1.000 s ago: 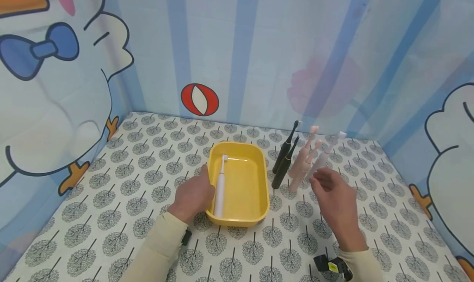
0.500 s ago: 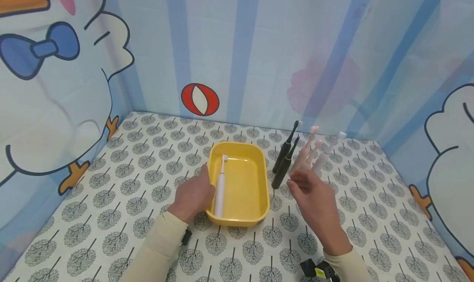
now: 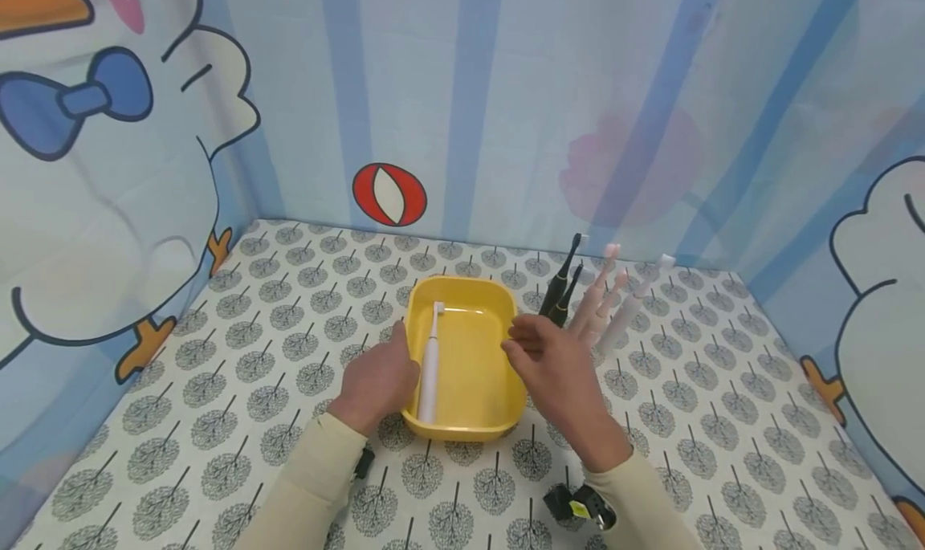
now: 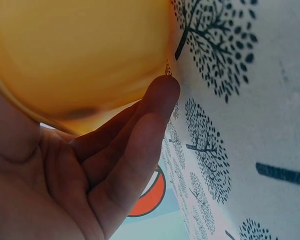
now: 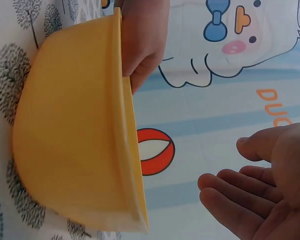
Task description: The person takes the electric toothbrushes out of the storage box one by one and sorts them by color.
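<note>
A yellow plastic tub [image 3: 470, 357] stands on the cloth with a white electric toothbrush [image 3: 429, 380] lying along its left side. My left hand [image 3: 377, 380] grips the tub's left wall, thumb over the rim and fingers [image 4: 135, 150] against the outside. Empty, my right hand [image 3: 560, 369] hovers by the right rim, its fingers [image 5: 235, 200] apart from the tub in the right wrist view. Just beyond that hand stand two black electric toothbrushes [image 3: 558, 287], two pink electric toothbrushes [image 3: 592, 295] and another white electric toothbrush [image 3: 627, 309]. The hand partly hides the black handles.
The table carries a tree-patterned cloth [image 3: 289, 381]. Behind and beside it hang cartoon-printed curtains [image 3: 433, 100], close to the table's back edge. A dark wrist camera [image 3: 578, 503] is strapped to my right wrist.
My right hand has moved left, from beside the standing white toothbrush, past the pink and black ones, to the tub's right rim. The left hand and tub have stayed put.
</note>
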A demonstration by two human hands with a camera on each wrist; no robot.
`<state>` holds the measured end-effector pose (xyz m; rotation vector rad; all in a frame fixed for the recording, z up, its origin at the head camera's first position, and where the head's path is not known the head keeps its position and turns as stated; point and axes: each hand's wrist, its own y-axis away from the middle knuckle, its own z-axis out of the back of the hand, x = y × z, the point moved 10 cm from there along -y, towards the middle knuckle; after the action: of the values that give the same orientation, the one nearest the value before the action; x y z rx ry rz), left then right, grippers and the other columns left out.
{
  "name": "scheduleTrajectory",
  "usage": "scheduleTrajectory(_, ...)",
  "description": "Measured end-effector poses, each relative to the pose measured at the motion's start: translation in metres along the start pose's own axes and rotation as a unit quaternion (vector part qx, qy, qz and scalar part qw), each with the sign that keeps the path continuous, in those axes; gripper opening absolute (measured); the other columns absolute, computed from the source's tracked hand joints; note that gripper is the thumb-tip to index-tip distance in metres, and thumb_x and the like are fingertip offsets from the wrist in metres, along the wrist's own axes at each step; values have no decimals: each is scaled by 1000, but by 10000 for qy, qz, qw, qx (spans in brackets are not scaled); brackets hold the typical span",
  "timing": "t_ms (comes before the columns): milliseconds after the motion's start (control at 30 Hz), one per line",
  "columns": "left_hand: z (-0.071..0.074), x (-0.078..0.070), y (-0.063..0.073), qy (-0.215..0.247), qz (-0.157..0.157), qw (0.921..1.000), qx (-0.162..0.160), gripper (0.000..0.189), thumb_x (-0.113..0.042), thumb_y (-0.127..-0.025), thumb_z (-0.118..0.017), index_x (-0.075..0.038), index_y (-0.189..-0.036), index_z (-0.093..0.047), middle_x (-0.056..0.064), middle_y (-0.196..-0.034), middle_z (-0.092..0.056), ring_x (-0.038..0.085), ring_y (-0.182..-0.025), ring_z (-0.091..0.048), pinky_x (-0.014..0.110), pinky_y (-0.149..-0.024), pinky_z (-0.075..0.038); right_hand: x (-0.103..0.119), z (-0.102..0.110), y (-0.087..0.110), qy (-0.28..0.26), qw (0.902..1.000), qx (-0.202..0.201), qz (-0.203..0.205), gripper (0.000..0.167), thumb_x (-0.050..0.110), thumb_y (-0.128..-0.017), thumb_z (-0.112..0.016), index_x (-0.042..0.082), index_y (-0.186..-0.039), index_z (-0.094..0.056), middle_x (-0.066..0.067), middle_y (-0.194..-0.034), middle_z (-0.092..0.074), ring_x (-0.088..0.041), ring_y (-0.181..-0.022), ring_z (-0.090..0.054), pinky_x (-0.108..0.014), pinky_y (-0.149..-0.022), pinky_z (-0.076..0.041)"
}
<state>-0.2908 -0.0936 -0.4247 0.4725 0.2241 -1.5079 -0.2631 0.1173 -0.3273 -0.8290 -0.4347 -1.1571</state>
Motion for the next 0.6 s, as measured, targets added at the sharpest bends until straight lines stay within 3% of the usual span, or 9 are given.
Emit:
scheduleTrajectory(267, 0, 0, 1, 27, -32, 10000, 4, 69, -20, -95, -46, 1, -153, -16, 10, -70, -53, 23, -54, -52, 35, -47, -43, 16, -20, -19, 432, 9989, 60, 163, 34, 23, -93, -67, 5, -121, -64, -4, -104, -71, -16, -91, -68, -34, -77, -54)
scheduleTrajectory(467, 1, -1, 1, -10, -33, 10000, 5, 68, -21, -95, -46, 1, -153, -16, 10, -69, -53, 23, -54, -53, 35, -47, -43, 20, -32, -33, 605, 9976, 339, -87, 33, 26, -95, -63, 7, -121, -63, -3, -104, -70, -16, -89, -67, -34, -75, -54)
scheduleTrajectory(600, 1, -1, 1, -46, -46, 10000, 10, 68, -21, -96, -46, 1, -153, -16, 9, -69, -53, 22, -53, -53, 35, -47, -43, 18, -44, -44, 702, 9938, 756, -420, 37, 27, -95, -62, 5, -124, -62, -5, -107, -69, -18, -93, -66, -35, -78, -53)
